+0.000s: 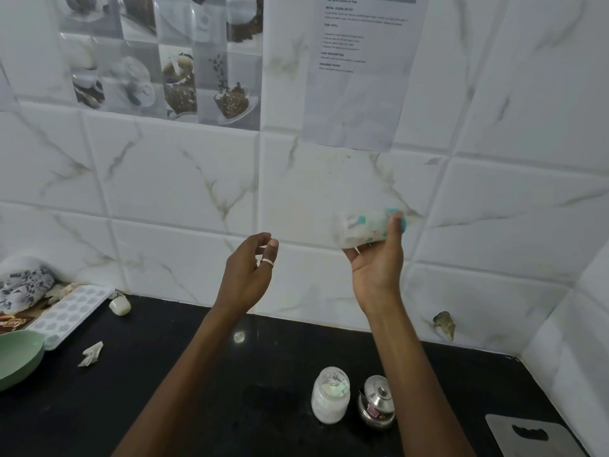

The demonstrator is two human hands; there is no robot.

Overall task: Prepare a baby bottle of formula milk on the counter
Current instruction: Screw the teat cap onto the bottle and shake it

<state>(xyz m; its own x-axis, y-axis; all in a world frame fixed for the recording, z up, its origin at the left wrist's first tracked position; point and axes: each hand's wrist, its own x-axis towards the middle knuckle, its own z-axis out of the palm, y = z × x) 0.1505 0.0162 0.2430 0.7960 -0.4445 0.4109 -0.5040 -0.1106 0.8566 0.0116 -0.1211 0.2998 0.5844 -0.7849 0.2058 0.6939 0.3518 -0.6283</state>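
Observation:
My right hand [377, 262] is raised in front of the tiled wall and holds a baby bottle [365, 227] lying sideways; the bottle is blurred, whitish with teal spots and a teal collar under my fingertips. My left hand [247, 275] hovers to its left at about the same height, fingers loosely curled and apart, holding nothing, a ring on one finger. Below on the black counter [197, 390] stand a clear jar of white powder [330, 395] and, right beside it, a small steel pot with a lid [376, 401].
At the left edge are a green bowl [18, 357], a pale ice tray [71, 313], a patterned cloth [23, 286], a small white cap-like piece [120, 306] and a crumpled scrap [90, 354]. A steel board [534, 435] lies at the bottom right. A printed sheet [359, 70] hangs on the wall.

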